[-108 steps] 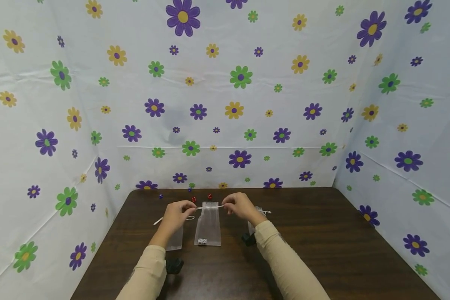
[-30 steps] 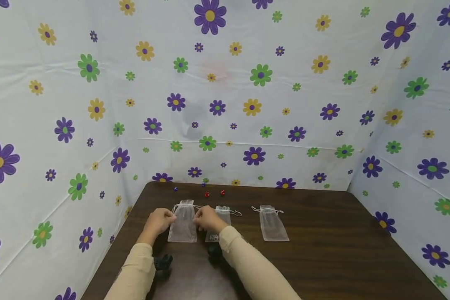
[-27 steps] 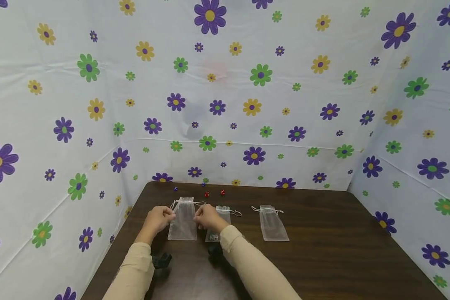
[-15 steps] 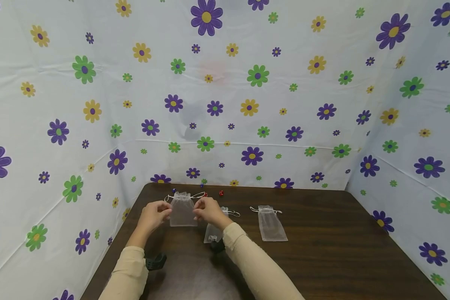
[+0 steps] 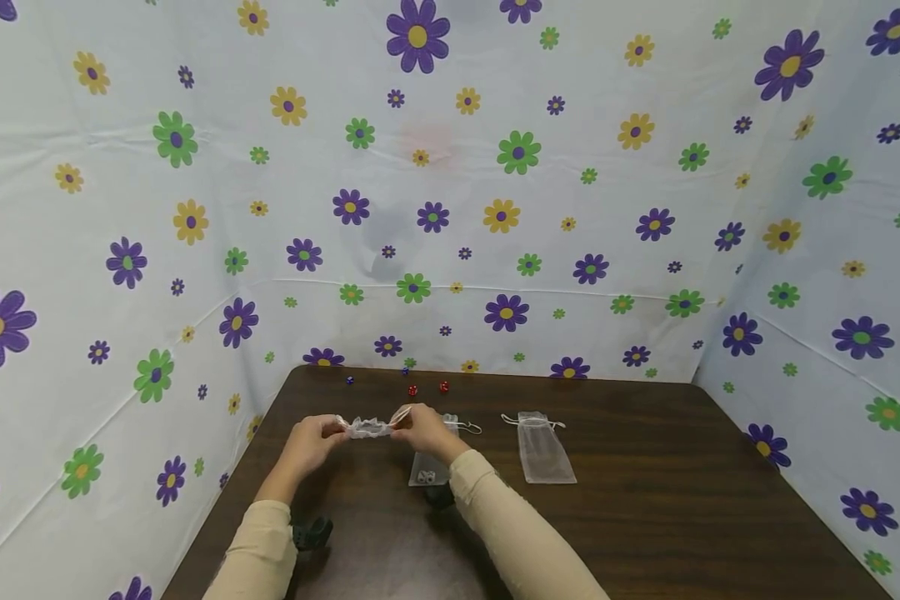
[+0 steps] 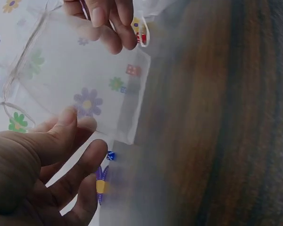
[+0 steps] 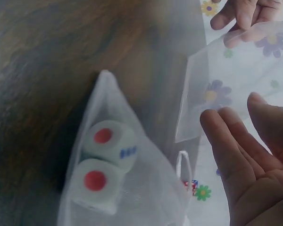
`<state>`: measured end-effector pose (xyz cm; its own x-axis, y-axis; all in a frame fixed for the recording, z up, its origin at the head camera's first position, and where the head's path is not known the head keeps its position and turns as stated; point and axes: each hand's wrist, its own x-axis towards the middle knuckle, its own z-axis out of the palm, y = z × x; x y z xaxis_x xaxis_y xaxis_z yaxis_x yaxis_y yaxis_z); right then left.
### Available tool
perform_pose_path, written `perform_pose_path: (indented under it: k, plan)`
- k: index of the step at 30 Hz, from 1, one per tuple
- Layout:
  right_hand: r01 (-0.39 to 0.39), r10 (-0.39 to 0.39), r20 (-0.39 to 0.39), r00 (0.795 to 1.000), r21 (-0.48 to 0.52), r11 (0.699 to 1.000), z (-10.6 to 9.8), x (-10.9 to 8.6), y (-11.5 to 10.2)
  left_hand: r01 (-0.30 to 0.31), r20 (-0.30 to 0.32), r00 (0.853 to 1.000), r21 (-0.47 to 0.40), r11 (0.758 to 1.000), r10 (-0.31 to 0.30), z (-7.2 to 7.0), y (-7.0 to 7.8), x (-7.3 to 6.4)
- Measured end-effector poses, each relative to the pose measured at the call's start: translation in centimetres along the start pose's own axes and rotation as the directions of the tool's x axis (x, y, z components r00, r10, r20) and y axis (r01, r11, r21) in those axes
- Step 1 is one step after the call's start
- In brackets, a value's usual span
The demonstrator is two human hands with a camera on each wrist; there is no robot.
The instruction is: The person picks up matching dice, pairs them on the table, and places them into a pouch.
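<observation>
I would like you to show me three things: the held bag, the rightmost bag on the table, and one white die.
Held bag [image 6: 66, 73]: left wrist view, middle of its sheer cloth.
Rightmost bag [image 5: 545, 452]: head view, middle of its body.
White die [image 7: 95, 181]: right wrist view, red dot on its face.

Two dice [image 5: 426, 477] lie in the middle drawstring pouch [image 5: 431, 460]; from it, the right drawstring pouch [image 5: 544, 454] lies at three o'clock, the raised pouch [image 5: 370, 428] near ten, four loose dice [image 5: 444, 387] between ten and twelve.
</observation>
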<state>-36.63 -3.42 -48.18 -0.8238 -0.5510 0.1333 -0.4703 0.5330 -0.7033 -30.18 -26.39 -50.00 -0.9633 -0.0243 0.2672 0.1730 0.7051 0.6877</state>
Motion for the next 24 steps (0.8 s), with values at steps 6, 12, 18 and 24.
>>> perform_pose_path:
  k: [6,12,18,24]
  plan:
    - [-0.018,0.018,0.052,0.998,-0.009,1.0,0.2,-0.3,0.3,0.013,0.025,1.0,0.054,0.998,-0.014,0.3,-0.3,-0.4]
    - [-0.025,0.029,0.084,0.996,-0.044,0.999,0.2,-0.5,0.2,-0.003,0.05,0.999,0.074,0.997,-0.001,0.4,-0.2,-0.8]
    - [-0.055,0.063,0.123,0.99,-0.067,0.996,0.4,-0.6,0.4,0.017,0.077,0.997,0.06,0.998,-0.022,0.5,-0.6,-1.1]
    - [-0.057,0.073,0.14,0.988,-0.113,0.992,0.6,-0.7,0.7,0.034,0.089,0.995,0.045,0.998,-0.038,0.9,-1.0,-1.1]
